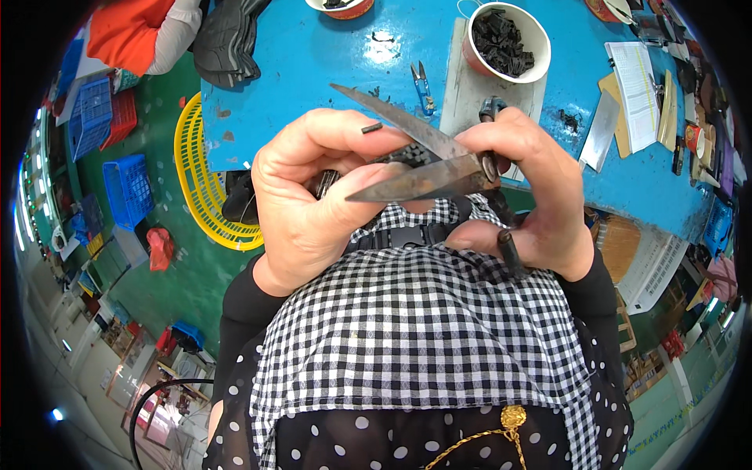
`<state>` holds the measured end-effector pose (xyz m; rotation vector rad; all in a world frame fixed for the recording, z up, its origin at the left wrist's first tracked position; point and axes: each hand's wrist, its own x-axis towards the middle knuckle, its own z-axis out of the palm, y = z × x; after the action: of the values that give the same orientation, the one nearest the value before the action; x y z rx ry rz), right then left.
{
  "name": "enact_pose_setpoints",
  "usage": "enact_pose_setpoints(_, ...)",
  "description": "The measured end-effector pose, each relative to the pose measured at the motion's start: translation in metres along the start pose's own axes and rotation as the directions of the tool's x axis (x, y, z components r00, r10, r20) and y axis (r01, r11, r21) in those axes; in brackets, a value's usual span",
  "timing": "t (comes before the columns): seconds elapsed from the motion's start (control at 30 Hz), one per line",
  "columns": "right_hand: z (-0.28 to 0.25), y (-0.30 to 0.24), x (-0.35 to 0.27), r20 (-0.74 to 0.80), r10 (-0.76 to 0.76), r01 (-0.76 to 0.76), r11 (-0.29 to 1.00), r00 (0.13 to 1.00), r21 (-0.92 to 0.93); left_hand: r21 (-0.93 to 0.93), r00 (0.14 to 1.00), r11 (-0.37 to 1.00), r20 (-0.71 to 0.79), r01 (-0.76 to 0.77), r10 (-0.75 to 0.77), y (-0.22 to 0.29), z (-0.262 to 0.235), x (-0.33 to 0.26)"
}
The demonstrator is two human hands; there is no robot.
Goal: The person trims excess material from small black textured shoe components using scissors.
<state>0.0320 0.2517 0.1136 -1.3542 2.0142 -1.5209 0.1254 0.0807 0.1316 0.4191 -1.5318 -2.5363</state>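
In front of my checked apron, both hands are raised near the table edge. My left hand (294,172) is closed, thumb and forefinger pinching a small black piece (403,155) whose exact kind I cannot make out. A short black strip (372,128) lies on the forefinger, and more dark material shows inside the curled fingers. My right hand (552,188) grips a pair of scissors (431,180) by dark handles. Their worn metal blades are spread apart and point left, one above the pinched piece and one across my left thumb.
The blue table (329,55) holds a bowl (539,43) of black pieces on a pale board (454,102). Small blue-handled snips (423,88) lie left of it. Papers (633,90) lie at right, stacked dark pieces (227,43) at left. A yellow basket (186,176) stands beside the table.
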Motion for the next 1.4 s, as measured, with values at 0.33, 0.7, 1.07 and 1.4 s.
enact_pose_setpoints(0.33,-0.005,-0.001,0.003,0.041,-0.008,0.010,0.999,0.999,-0.042,0.180,0.996,0.980,0.057,-0.082,0.073,-0.007,-0.016,0.001)
enact_pose_setpoints(0.7,-0.001,-0.002,0.004,0.045,0.008,-0.006,0.998,0.999,-0.058,0.137,0.994,0.985,0.005,-0.105,0.105,-0.006,-0.008,0.000)
enact_pose_setpoints(1.07,0.000,0.003,0.001,0.027,0.002,0.000,0.999,1.000,-0.048,0.019,0.987,0.992,0.105,-0.127,0.124,-0.007,-0.007,0.007)
enact_pose_setpoints(1.4,-0.004,0.002,0.001,0.077,0.093,-0.086,0.992,0.993,-0.090,-0.119,0.994,0.993,0.100,-0.019,0.031,-0.007,-0.013,0.012)
